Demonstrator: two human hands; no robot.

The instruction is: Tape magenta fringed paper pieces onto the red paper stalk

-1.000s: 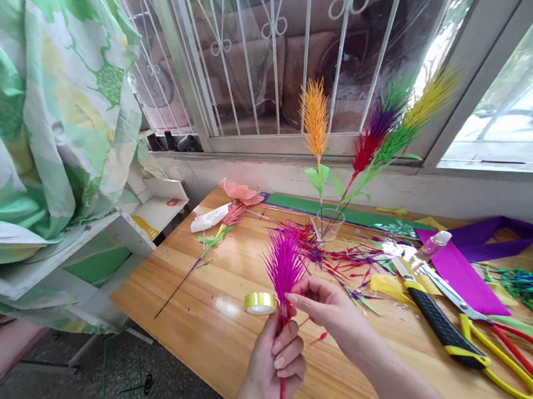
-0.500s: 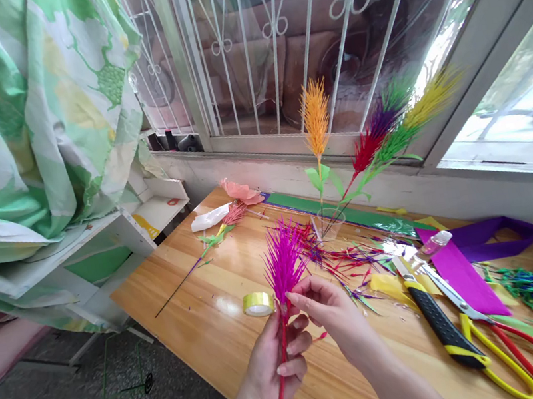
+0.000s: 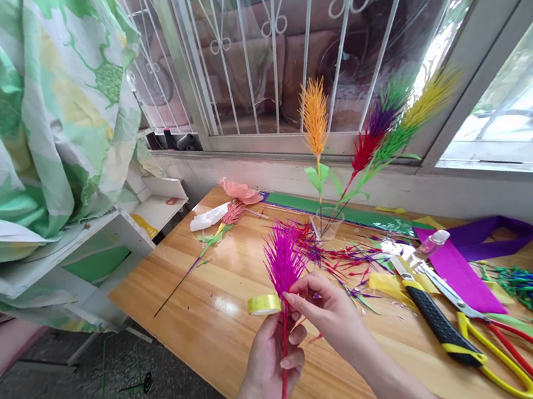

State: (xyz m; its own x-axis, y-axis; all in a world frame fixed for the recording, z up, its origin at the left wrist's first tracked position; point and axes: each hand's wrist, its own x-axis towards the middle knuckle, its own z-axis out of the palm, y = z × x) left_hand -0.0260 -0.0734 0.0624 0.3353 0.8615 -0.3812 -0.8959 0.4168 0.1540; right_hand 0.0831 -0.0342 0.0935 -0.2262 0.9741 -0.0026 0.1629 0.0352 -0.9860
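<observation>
Two hands on the one magenta plume [image 3: 284,261], dead centre! It stood upright, a little tilted, bristles pointing to 12 o'clock, its single red stem [image 3: 285,375] running down towards 7. My left hand [image 3: 273,353] had its fingers curled loosely round that stem, thumb alongside. My right hand [image 3: 327,308], coming in from 4 o'clock, pinched the plume's base, thumb and forefinger nearly together; whether a scrap of tape sat between them, I couldn't tell.

Just off at 11 o'clock, close by my left thumb, one roll of yellowish tape [image 3: 263,304]! Joined to the plume or not, too fine to see. Further out at 11, over the tabletop [image 3: 236,265], lay one pink plume [image 3: 233,215] on a long dark stem, one white crumpled piece [image 3: 209,218], and one coral flower [image 3: 242,191] just beyond.

Round to 1 o'clock: one clear cup [image 3: 336,227] with three plumes standing in it, one orange [image 3: 315,117], one red, purple and green [image 3: 379,124], one yellow and green [image 3: 426,106]. Scattered clippings [image 3: 344,258] lay below them, far too many to count.

Then 2 o'clock, one clear bottle [image 3: 434,242] and one purple band [image 3: 499,233]. And at 3, one cutter [image 3: 434,318], one magenta strip [image 3: 468,279], one pair of scissors [image 3: 504,357] with red and yellow handles!
</observation>
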